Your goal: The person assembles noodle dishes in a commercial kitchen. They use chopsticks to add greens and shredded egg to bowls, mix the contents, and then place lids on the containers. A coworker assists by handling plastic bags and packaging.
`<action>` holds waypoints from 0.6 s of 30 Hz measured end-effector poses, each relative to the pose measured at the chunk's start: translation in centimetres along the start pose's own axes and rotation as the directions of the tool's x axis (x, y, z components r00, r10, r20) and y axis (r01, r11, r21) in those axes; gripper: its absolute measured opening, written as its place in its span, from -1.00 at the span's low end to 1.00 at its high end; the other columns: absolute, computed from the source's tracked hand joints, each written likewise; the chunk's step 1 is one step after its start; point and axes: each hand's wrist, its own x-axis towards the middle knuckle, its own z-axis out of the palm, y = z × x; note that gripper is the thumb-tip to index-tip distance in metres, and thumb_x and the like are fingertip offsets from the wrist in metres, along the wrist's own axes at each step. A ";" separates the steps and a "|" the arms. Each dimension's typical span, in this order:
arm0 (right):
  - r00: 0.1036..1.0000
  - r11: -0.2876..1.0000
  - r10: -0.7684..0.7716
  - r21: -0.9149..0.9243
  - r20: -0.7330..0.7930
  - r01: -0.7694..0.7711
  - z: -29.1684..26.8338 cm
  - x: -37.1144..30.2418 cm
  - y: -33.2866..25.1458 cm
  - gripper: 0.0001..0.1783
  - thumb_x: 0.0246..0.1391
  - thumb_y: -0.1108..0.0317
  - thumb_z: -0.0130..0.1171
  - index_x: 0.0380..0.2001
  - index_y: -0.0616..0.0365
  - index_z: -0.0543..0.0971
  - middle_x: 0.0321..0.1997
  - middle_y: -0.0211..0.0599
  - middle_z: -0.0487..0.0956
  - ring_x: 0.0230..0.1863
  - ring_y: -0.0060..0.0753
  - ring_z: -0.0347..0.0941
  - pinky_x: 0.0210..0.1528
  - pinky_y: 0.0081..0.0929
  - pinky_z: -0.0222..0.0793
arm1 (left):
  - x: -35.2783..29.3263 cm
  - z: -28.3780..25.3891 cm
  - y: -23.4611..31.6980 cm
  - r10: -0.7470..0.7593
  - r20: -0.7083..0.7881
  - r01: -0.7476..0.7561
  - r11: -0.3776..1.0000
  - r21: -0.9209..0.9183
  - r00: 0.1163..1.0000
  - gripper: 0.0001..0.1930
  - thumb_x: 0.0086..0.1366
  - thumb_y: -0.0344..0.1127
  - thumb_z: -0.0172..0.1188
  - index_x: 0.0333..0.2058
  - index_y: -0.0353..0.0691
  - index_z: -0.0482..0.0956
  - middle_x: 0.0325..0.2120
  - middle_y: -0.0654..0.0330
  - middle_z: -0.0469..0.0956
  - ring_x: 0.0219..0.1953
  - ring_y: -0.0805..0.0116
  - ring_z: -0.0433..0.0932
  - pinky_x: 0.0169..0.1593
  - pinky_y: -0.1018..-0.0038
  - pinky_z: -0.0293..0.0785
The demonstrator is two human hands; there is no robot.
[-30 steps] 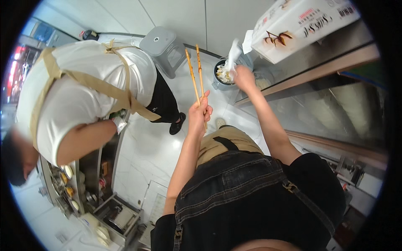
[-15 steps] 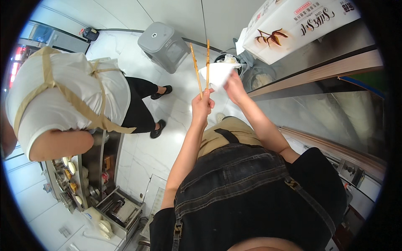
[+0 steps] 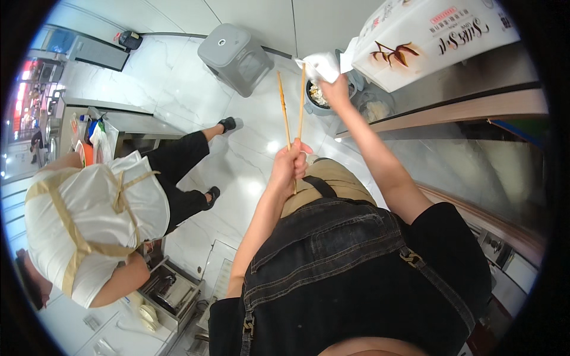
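Wide floor (image 3: 242,163) reaching wall (image 3: 252,15), left hand (image 3: 289,164) holding chopsticks (image 3: 283,104)

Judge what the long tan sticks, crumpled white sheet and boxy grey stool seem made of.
Long tan sticks: probably bamboo, smooth; node-like bumps show. Crumpled white sheet: likely tissue paper, matt; soft folds. Boxy grey stool: apparently moulded plastic, satin; rounded edges.

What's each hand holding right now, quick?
Left hand: closed, holding two long chopsticks.
Right hand: closed, holding a crumpled white tissue.
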 end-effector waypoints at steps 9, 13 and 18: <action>0.540 -0.145 0.118 0.552 0.833 -0.821 -1.3 -4.5 -13.6 -0.53 0.14 0.28 -0.17 0.05 0.32 0.42 0.01 -0.19 0.54 0.02 -0.26 0.46 0.05 -0.36 0.35 | 1.4 -2.8 2.8 0.055 0.202 -0.001 0.966 -0.260 0.978 -0.65 0.45 -0.02 -0.16 -0.33 -0.16 0.39 -0.75 0.51 0.00 -0.75 0.68 -0.06 -0.68 0.67 -0.14; 0.346 -0.234 0.024 0.341 0.938 -0.910 1.5 -6.8 -11.1 -0.51 0.19 0.20 -0.22 0.07 0.27 0.39 -0.01 -0.20 0.52 -0.05 -0.33 0.45 0.08 -0.38 0.30 | 2.3 -4.4 2.6 -0.007 0.226 0.091 0.928 -0.362 0.974 -0.67 0.46 -0.02 -0.18 -0.34 -0.12 0.40 -0.75 0.51 0.00 -0.75 0.68 -0.06 -0.69 0.68 -0.12; 0.391 -0.441 -0.050 0.331 0.919 -0.834 6.7 -5.5 -10.4 -0.80 0.26 0.28 -0.17 -0.23 0.15 0.39 -0.44 -0.42 0.40 -0.43 -0.55 0.22 -0.17 -0.49 0.26 | 5.5 -7.0 4.1 -0.022 0.328 0.158 0.906 -0.394 0.944 -0.66 0.45 -0.01 -0.17 -0.42 -0.08 0.33 -0.75 0.51 0.00 -0.76 0.68 -0.07 -0.71 0.69 -0.12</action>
